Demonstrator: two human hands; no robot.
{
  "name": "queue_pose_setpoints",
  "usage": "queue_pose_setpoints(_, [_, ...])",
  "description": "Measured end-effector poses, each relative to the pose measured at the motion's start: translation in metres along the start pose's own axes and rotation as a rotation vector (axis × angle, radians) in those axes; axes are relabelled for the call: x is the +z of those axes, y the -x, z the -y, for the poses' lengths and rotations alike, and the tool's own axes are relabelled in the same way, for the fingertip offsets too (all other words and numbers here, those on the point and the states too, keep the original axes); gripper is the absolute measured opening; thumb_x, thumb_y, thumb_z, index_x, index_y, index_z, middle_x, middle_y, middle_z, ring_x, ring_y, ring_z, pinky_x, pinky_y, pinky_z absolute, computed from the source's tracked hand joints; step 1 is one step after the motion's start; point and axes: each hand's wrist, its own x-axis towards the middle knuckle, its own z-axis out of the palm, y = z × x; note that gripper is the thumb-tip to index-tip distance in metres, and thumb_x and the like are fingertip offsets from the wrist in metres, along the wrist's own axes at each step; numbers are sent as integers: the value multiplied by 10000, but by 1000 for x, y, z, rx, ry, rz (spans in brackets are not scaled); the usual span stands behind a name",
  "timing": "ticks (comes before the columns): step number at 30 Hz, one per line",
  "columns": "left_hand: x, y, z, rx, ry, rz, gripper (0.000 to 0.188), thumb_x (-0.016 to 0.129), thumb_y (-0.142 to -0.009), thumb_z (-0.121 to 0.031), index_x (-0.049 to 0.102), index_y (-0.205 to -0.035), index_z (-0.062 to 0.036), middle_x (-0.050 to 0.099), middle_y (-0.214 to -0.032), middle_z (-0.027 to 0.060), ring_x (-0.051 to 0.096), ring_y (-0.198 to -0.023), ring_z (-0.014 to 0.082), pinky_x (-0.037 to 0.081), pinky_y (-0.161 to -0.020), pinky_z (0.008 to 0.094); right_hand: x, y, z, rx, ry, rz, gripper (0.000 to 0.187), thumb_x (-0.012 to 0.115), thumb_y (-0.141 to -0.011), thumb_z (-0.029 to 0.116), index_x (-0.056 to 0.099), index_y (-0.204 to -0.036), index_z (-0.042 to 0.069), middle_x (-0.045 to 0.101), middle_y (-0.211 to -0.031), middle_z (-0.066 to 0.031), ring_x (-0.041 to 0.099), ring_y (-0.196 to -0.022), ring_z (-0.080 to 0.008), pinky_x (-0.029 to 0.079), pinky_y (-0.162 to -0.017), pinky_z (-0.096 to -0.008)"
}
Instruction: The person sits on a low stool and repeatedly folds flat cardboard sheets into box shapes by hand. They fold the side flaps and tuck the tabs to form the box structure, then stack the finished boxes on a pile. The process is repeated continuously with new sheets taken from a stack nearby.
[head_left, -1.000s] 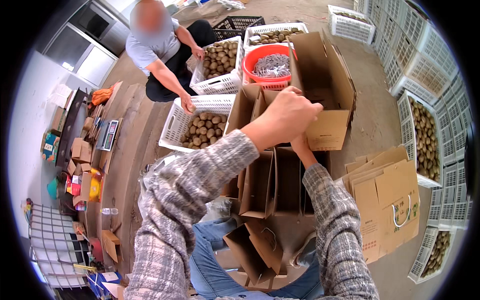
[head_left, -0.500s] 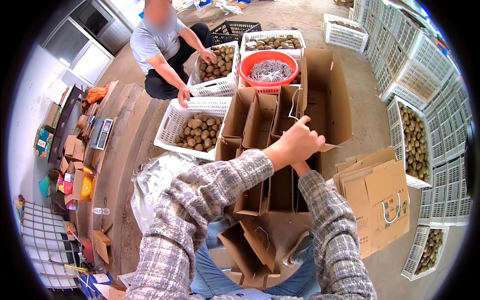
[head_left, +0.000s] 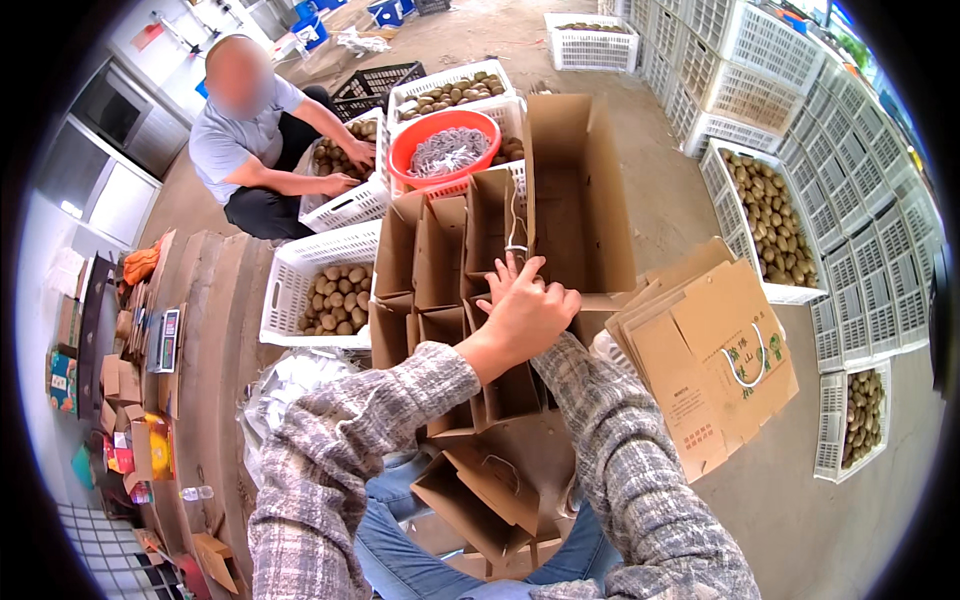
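Observation:
My left hand [head_left: 527, 308] is bent over the top edges of open brown cardboard boxes [head_left: 437, 255], fingers curled. What is between its fingers is hidden. My right hand is behind and under it, so its fingers hardly show. A white cord handle [head_left: 514, 222] hangs down a box wall, its lower end close to the fingertips. Right of the hands stands a large open carton [head_left: 578, 190]. Another open box [head_left: 478, 500] with a cord handle sits between my knees.
Flat folded cardboard bags [head_left: 715, 370] lie at the right. A red basin [head_left: 401, 160] of grey cord rests on kiwifruit crates. A person [head_left: 265, 135] squats at the far left, hands in a kiwifruit crate [head_left: 345, 208]. Stacked white crates [head_left: 760, 70] line the right side.
The view has turned right, so things sit further left in it. My hands have moved lower along the box edges. The person's hands have gone down into the kiwifruit crate.

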Motion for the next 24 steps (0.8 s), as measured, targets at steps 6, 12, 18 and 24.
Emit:
queue_pose_setpoints(6, [-10, -13, 21, -109, 125, -44, 132, 635, -732, -77, 578, -851, -86, 615, -658, 48, 689, -697, 233, 451, -1044, 416, 9, 24, 16, -41, 14, 27, 586, 755, -806, 364, 577, -1253, 30, 392, -1507, -232, 391, -1381, -406, 349, -1126, -490])
queue_pose_setpoints(12, [-8, -16, 86, -256, 309, -11, 146, 627, -882, -129, 607, -990, -33, 676, -742, 160, 686, -815, 366, 483, -999, 488, 29, 23, 7, -88, 124, 41, 566, 769, -776, 364, 597, -1185, 13, 337, -1531, -261, 347, -1403, -443, 339, -1141, -513])
queue_pose_setpoints(18, [25, -28, 134, -331, 212, 32, 150, 644, -919, -190, 586, -962, -59, 666, -750, 192, 672, -802, 409, 519, -763, 499, 35, 22, 12, -162, 103, 52, 534, 788, -726, 328, 613, -1125, 18, 393, -1519, -262, 263, -1466, -436, 347, -1117, -567])
queue_pose_setpoints(24, [56, -74, 163, -373, 232, 114, 275, 631, -921, -223, 615, -1145, -65, 685, -868, 235, 674, -891, 424, 524, -779, 522, 28, 26, 12, -182, 90, 57, 479, 797, -714, 308, 630, -1064, 27, 416, -1504, -255, 181, -1502, -430, 391, -1068, -557])
